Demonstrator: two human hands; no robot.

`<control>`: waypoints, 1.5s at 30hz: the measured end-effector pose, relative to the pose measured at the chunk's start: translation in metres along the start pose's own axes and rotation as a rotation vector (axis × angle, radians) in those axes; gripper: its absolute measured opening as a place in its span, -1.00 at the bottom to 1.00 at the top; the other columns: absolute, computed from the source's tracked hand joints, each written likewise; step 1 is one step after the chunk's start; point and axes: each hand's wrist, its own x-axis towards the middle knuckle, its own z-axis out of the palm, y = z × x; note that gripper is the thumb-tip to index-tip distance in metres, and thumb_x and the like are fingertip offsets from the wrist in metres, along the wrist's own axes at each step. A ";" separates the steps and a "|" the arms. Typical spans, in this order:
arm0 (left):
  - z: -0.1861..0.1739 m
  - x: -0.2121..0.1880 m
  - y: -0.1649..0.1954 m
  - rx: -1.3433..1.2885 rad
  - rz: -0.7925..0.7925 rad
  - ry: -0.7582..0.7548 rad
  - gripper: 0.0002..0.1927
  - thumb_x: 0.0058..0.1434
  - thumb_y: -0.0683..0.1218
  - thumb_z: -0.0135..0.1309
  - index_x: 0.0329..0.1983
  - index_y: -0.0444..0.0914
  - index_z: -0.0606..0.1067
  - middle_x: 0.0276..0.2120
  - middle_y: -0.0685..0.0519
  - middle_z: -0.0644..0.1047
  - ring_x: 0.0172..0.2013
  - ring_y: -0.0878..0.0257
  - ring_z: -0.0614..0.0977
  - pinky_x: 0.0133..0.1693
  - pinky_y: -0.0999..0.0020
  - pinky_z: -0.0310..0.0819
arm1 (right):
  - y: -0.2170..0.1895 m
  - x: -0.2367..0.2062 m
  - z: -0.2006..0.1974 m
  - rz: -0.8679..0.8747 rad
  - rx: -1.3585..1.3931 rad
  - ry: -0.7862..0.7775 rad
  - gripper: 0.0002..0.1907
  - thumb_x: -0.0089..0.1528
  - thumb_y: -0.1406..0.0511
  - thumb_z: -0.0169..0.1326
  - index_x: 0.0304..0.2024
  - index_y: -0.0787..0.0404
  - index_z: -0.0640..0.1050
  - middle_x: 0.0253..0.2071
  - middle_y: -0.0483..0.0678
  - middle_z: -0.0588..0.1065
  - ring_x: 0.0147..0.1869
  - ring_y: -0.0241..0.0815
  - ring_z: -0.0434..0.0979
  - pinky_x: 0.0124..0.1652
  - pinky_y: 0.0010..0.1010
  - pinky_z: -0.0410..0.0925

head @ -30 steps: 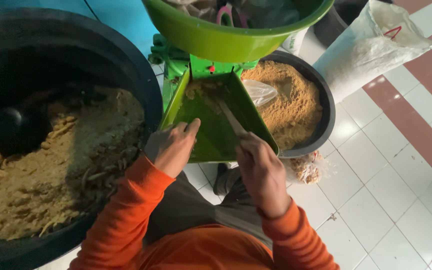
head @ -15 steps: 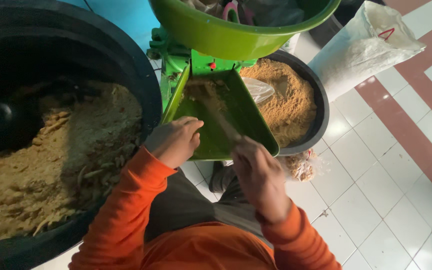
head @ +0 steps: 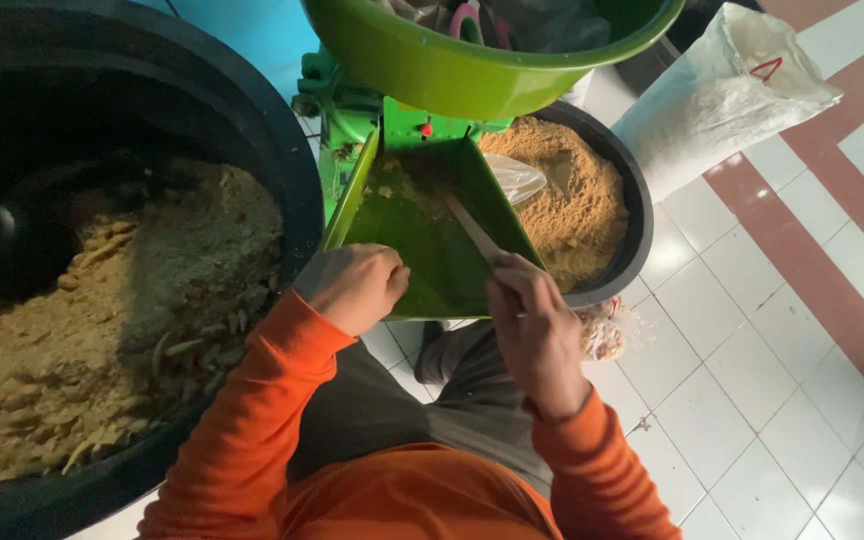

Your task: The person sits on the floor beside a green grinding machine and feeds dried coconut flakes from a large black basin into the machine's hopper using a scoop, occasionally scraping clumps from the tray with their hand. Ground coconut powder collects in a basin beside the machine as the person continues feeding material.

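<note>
Head view: we look down at a green chute (head: 422, 240) sloping out from a green grinder (head: 352, 115), under a big green bowl (head: 472, 70). Our right hand (head: 532, 320) pinches a thin flat stick (head: 472, 228) near its lower end, fingers closed round it, the far end angled up the chute toward a patch of brown meal (head: 402, 185) near the chute's top. Our left hand (head: 355, 285) rests curled on the chute's near left edge, fingers folded in; we cannot tell whether it grips the rim or only steadies it.

We judge the stick light and stiff, good for scraping, best held low as now so the tip keeps its reach. The meal looks dry, crumbly and loose: it should slide rather than cling, and would spill over the chute's low sides if pushed hard. The chute itself looks like rigid sheet metal with thin edges, so the folded rim is the place to brace.

To the left, touching nothing we hold, a black tub (head: 282, 150) holds coarse tan mash with strips in it. Beyond the chute, a second black tub (head: 637, 215) holds finer ground meal and a clear plastic bag (head: 517, 178). A white sack (head: 722, 95) leans on the tiled floor (head: 752, 400) at the right. Orange sleeves cover both arms.
</note>
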 end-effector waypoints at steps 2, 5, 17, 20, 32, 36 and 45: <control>-0.003 -0.002 0.002 -0.019 0.011 0.024 -0.78 0.23 0.01 0.09 -0.42 -0.20 0.59 -0.37 -0.04 0.62 -0.32 -0.08 0.65 -0.29 0.02 0.52 | 0.009 -0.003 0.004 -0.026 0.027 0.009 -0.80 0.28 0.48 0.21 -0.07 0.33 0.49 0.02 0.10 0.60 0.00 -0.01 0.68 -0.07 -0.34 0.53; -0.008 -0.003 0.005 -0.013 0.099 0.107 -0.79 0.20 -0.01 0.11 -0.41 -0.23 0.58 -0.39 -0.04 0.62 -0.31 -0.09 0.65 -0.30 0.00 0.50 | 0.012 -0.005 0.007 -0.080 0.001 0.077 -0.81 0.28 0.48 0.21 -0.09 0.31 0.49 0.00 0.08 0.58 0.01 -0.02 0.68 -0.02 -0.33 0.53; -0.006 0.000 0.003 0.006 0.007 0.012 -0.81 0.23 -0.02 0.07 -0.40 -0.20 0.58 -0.38 -0.02 0.63 -0.34 -0.07 0.65 -0.29 0.01 0.52 | -0.004 -0.029 -0.037 0.071 0.112 0.071 -0.85 0.29 0.51 0.18 -0.12 0.37 0.47 0.03 0.07 0.60 0.04 -0.20 0.70 -0.07 -0.42 0.59; -0.003 0.000 0.001 -0.012 0.076 0.070 -0.82 0.21 -0.03 0.09 -0.41 -0.20 0.59 -0.40 -0.02 0.63 -0.31 -0.05 0.66 -0.29 0.02 0.51 | -0.009 -0.032 -0.031 0.019 0.160 0.017 -0.84 0.28 0.51 0.18 -0.13 0.35 0.48 0.02 0.08 0.60 0.02 -0.18 0.71 -0.12 -0.45 0.59; -0.008 0.001 0.006 0.029 -0.013 -0.030 -0.79 0.26 -0.02 0.06 -0.36 -0.21 0.60 -0.35 -0.05 0.63 -0.29 -0.08 0.66 -0.24 0.00 0.52 | -0.011 -0.006 -0.009 -0.042 0.000 0.037 -0.82 0.25 0.48 0.23 -0.12 0.29 0.53 0.00 0.06 0.60 -0.03 -0.06 0.71 -0.10 -0.39 0.55; -0.009 -0.001 0.007 0.000 0.051 0.036 -0.83 0.22 -0.03 0.08 -0.33 -0.21 0.60 -0.33 -0.05 0.63 -0.28 -0.08 0.66 -0.25 0.02 0.53 | -0.002 0.011 0.027 -0.115 -0.037 -0.003 -0.74 0.23 0.48 0.24 -0.04 0.30 0.55 0.02 0.11 0.60 0.02 0.05 0.66 -0.04 -0.32 0.52; -0.004 -0.001 0.002 -0.001 0.079 0.052 -0.83 0.21 -0.03 0.10 -0.31 -0.21 0.60 -0.35 -0.01 0.64 -0.27 -0.03 0.66 -0.24 0.04 0.53 | -0.001 -0.018 -0.058 0.128 0.036 0.027 -0.81 0.23 0.52 0.21 -0.10 0.36 0.56 -0.04 0.06 0.63 -0.04 -0.18 0.72 -0.08 -0.44 0.57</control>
